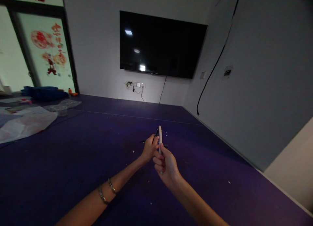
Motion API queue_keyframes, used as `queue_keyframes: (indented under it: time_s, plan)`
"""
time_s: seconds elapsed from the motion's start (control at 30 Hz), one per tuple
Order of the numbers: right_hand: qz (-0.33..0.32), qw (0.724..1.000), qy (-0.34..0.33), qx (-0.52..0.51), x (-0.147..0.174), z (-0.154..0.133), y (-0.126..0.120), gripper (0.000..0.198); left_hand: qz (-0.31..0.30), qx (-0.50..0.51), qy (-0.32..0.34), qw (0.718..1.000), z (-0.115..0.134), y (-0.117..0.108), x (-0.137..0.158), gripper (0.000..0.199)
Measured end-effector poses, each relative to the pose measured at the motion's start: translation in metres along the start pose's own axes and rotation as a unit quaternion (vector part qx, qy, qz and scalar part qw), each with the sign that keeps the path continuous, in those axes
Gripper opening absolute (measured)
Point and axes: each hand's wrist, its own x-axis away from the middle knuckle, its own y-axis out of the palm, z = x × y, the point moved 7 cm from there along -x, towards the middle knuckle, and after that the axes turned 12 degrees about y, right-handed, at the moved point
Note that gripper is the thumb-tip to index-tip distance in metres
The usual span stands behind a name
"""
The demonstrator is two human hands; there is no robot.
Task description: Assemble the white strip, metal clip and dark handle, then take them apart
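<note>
The right hand (167, 165) is gripping a slender off-white rod (160, 134) with a rounded tip, holding it above a dark purple flat surface (97, 174); the rod's long axis is running nearly straight up the view; the left hand (149, 149) is pinching a slim black object (156, 133) just left of the rod; whether its fingers are touching the rod, I cannot tell.

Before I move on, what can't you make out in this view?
All in the head view:
Stick: partly covered by the right hand.
Dark object in the left hand: partly behind fingers, too small to identify.
White scraps: too small to identify.
White sheet: cut off by the left edge.
</note>
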Motion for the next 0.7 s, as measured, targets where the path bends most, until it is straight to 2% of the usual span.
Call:
queue_keyframes:
  time_s: [0.17,0.4,0.7]
  plan:
    - [0.017,1.000,0.017,-0.001,0.0067,0.0081,-0.0023,0.023,-0.003,-0.047,0.027,0.999,-0.0026,-0.0005,-0.0009,0.022]
    - [0.002,1.000,-0.017,-0.011,0.0072,0.0058,-0.0009,0.021,-0.017,-0.003,0.001,1.000,0.0045,0.0057,0.0059,0.021]
    - [0.003,0.999,-0.048,-0.016,0.0094,0.0039,-0.0033,0.021,-0.013,-0.013,-0.003,1.000,0.0067,0.0084,0.0083,0.021]
